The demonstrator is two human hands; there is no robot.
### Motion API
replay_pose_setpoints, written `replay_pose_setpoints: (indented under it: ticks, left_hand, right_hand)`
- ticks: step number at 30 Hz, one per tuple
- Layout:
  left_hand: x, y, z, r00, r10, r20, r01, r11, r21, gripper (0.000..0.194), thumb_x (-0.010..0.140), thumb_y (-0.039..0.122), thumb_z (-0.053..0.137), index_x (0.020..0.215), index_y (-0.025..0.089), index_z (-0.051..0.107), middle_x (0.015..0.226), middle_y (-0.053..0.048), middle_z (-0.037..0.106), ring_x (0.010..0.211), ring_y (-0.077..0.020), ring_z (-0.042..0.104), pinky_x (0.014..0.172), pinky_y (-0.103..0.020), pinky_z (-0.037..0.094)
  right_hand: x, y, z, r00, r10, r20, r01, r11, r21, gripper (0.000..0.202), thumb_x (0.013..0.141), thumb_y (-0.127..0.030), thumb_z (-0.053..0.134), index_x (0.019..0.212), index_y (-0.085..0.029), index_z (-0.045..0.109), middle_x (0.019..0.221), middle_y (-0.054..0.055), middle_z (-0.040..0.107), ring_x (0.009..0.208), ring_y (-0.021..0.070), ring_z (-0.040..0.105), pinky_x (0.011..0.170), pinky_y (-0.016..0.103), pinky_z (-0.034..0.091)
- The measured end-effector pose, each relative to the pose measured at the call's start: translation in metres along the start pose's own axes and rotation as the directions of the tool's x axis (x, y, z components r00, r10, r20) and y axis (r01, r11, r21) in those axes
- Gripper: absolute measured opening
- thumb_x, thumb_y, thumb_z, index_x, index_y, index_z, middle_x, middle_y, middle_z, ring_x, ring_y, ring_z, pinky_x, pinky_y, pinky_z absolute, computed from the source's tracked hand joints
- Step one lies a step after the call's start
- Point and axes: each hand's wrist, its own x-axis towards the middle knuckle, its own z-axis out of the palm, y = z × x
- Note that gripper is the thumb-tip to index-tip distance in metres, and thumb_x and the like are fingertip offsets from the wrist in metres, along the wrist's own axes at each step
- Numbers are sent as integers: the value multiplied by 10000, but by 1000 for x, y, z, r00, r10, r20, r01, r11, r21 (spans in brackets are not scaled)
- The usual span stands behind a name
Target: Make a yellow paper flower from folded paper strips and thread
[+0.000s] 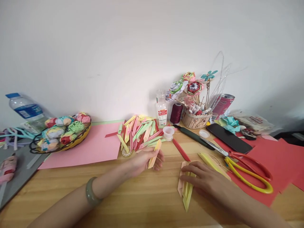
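Note:
My left hand (144, 160) is closed around a small stack of folded peach and yellow paper strips (155, 154), pinched upright between thumb and fingers above the table. My right hand (206, 179) lies over a few more folded strips, its fingers stretched and apart; its thumb is hidden. Under those fingertips are a peach paper strip (181, 183) and a yellow paper strip (187, 198). Beyond my left hand is a heap of folded paper strips (140, 131) in pink, green, yellow and red. A red strip (180, 149) lies between my hands.
Scissors (249, 171) and red paper (273, 164) lie at right, beside a black phone (229, 137). At the back stand a glass bottle (161, 110), a thread spool (176, 113) and a basket (197, 119) of paper flowers. Pink paper (95, 148) and a flower-filled basket (78, 139) are left.

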Motion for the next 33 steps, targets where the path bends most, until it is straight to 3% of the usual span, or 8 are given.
replay_pose_setpoints:
  ticks: [8,11,14,17,21,25,28,33]
  left_hand:
    - [12,4,15,991,-37,131,46,997,-60,219,775,330,593,831,121,561,672,16,441,477,-42,399,433,-174,272]
    - [17,9,20,979,-63,196,81,993,-84,200,780,318,592,821,127,551,626,43,357,444,-22,302,408,-158,158]
    - [24,13,26,953,-78,294,117,986,-115,189,790,307,583,817,125,538,621,49,323,440,-18,257,409,-161,113]
    - [33,11,37,931,-66,359,121,984,-132,210,783,324,595,809,128,524,619,52,331,435,-18,236,406,-166,115]
    - [48,5,55,969,62,240,-28,989,-144,318,704,421,659,730,153,490,595,44,422,445,-51,343,425,-195,251]
    - [62,4,68,982,171,85,-152,969,-195,333,672,423,687,697,141,511,599,20,473,559,-91,444,549,-230,353]
    - [71,8,74,981,186,57,-168,957,-238,293,703,380,666,678,143,495,610,11,484,586,-98,459,613,-247,375]
    - [81,17,80,981,189,35,-173,949,-264,193,800,261,558,667,144,481,631,4,492,593,-94,473,627,-244,372]
  right_hand:
    - [20,23,-7,981,94,-168,-107,992,-66,206,874,-231,454,898,-250,659,800,49,649,792,206,591,667,328,468]
    - [22,27,-14,964,154,-217,-144,988,61,184,857,-288,482,927,-245,646,882,58,659,826,214,606,692,340,493]
    - [27,26,-23,876,297,-381,-225,949,221,312,886,-341,427,1154,-224,537,1049,91,625,847,202,617,700,336,520]
    - [34,25,-27,843,264,-469,-173,958,229,441,909,-328,378,1336,-224,347,1286,116,491,1104,221,525,885,378,471]
    - [41,28,-23,927,120,-356,-71,987,147,544,913,-333,371,1414,-232,182,1447,103,288,1311,219,284,1019,410,353]
    - [43,40,-17,911,106,-398,-96,994,43,833,816,-456,523,1433,-206,23,1488,129,153,1346,253,174,1036,456,312]
    - [45,49,-15,921,15,-390,-47,996,-74,1025,680,-502,658,1433,-194,35,1468,148,216,1329,294,215,1025,490,313]
    - [50,55,-20,899,25,-437,-77,992,-103,879,739,-320,631,1425,-185,100,1437,142,291,1306,288,265,1007,491,338]
